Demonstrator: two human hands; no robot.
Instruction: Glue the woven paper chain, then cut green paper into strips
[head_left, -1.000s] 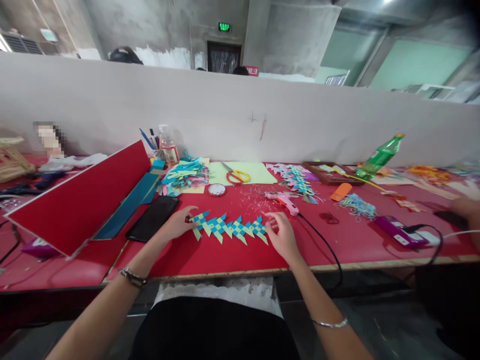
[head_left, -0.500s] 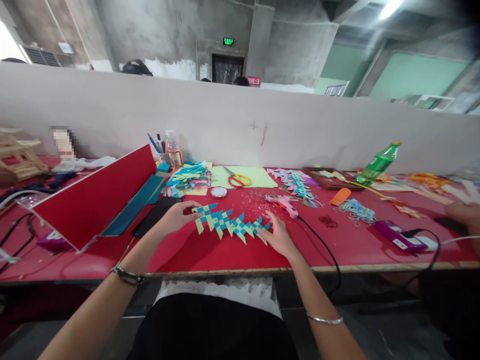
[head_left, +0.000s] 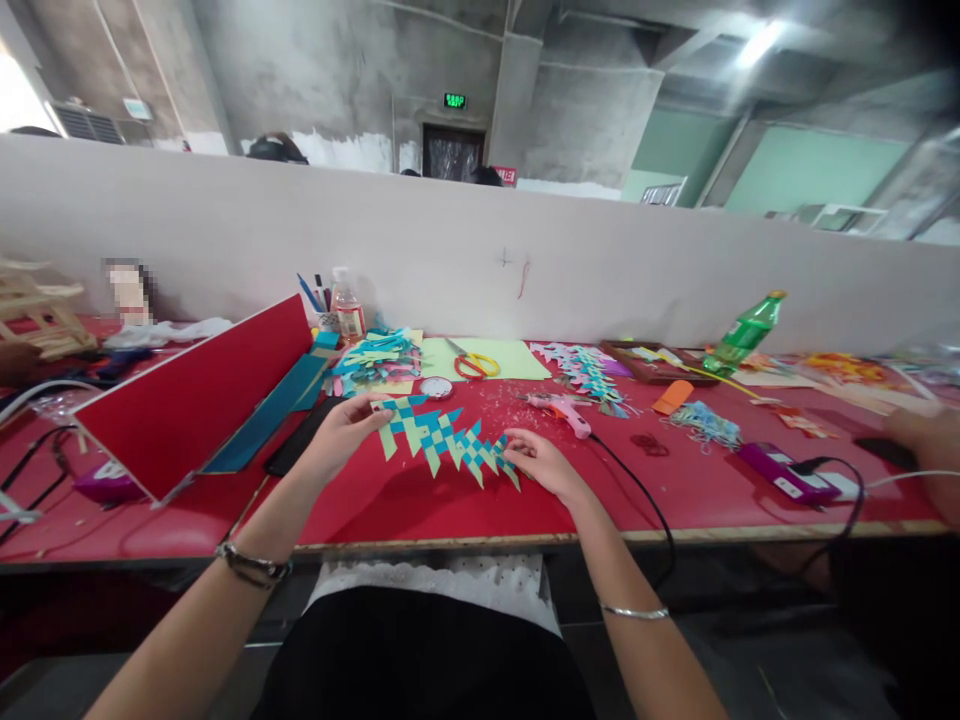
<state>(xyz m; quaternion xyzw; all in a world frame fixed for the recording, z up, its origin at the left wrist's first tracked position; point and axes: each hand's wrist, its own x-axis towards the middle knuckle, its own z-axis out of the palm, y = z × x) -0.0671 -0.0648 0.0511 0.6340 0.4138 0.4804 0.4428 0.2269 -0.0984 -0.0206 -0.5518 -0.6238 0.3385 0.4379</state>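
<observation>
A strip of woven paper [head_left: 446,440] in blue and pale green, with pointed tips along its edges, spans the gap between my hands above the red table. My left hand [head_left: 343,432] pinches its left end between thumb and fingers. At the other end, my right hand [head_left: 541,462] has its thumb and fingertips closed on the strip. The strip slopes down from left to right and casts a shadow on the red surface. Just behind it lie a small round white-rimmed dish [head_left: 436,388] and a pink glue gun [head_left: 564,410].
Scissors [head_left: 477,366] rest on pale green paper [head_left: 525,360] at the back. Cut strips [head_left: 379,358] are heaped to their left. A red board [head_left: 202,390] leans at left. A green bottle [head_left: 746,335] tilts at right, beyond a purple power strip [head_left: 787,472]. Another person's hand [head_left: 922,440] is at far right.
The woven strip has come up off the table and moved slightly left. My right hand has moved left and closed on its right end. My left hand has risen a little.
</observation>
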